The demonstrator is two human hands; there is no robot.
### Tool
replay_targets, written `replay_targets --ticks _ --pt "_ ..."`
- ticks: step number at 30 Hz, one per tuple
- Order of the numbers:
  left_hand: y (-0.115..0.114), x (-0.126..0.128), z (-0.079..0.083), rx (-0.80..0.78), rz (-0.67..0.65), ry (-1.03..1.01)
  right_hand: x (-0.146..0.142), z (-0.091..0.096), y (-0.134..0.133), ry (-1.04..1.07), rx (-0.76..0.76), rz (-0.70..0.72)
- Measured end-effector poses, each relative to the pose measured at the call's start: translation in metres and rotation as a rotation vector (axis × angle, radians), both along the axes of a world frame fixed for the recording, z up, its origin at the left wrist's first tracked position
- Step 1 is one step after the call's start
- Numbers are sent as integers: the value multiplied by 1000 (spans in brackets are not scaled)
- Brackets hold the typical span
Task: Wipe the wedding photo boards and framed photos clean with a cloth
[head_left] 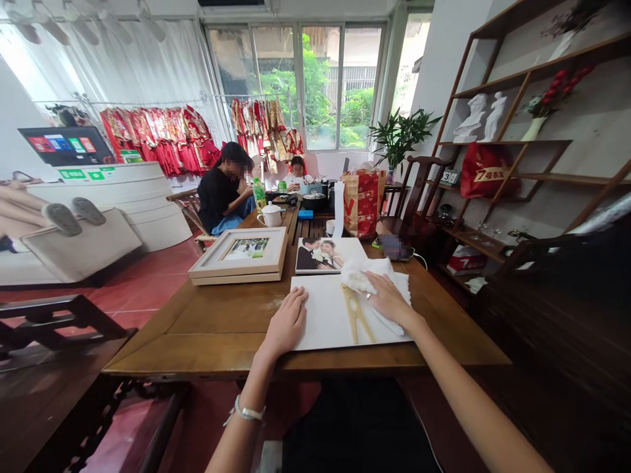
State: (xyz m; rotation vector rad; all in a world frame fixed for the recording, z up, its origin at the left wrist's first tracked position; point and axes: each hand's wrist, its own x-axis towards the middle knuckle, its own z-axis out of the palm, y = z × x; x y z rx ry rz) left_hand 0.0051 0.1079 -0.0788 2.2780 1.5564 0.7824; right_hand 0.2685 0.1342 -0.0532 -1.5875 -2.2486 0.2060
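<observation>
white board (323, 315): flat on the bench (221, 328), near its edge | tan A-shaped figure (352, 315): on the board | white cloth (357, 279): crumpled at board's far edge, spread along right side

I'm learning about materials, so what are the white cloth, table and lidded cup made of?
The cloth looks like matte fabric, perhaps cotton: it's crumpled. The table seems varnished wood: brown, faintly shiny. The cup may be glazed ceramic: smooth, white.

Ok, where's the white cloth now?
In the head view, the white cloth is under the right hand, over the right part of the white board.
</observation>
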Motion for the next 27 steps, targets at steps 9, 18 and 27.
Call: replay_targets --ticks 9,18,27 --pt "1 1 -2 7 -4 4 2 1 -84 16 63 236" --pt "1 1 -2 9 9 -1 17 2 -32 9 -79 -2" --pt "1 0 -3 13 3 12 -26 12 -32 -101 -36 150"
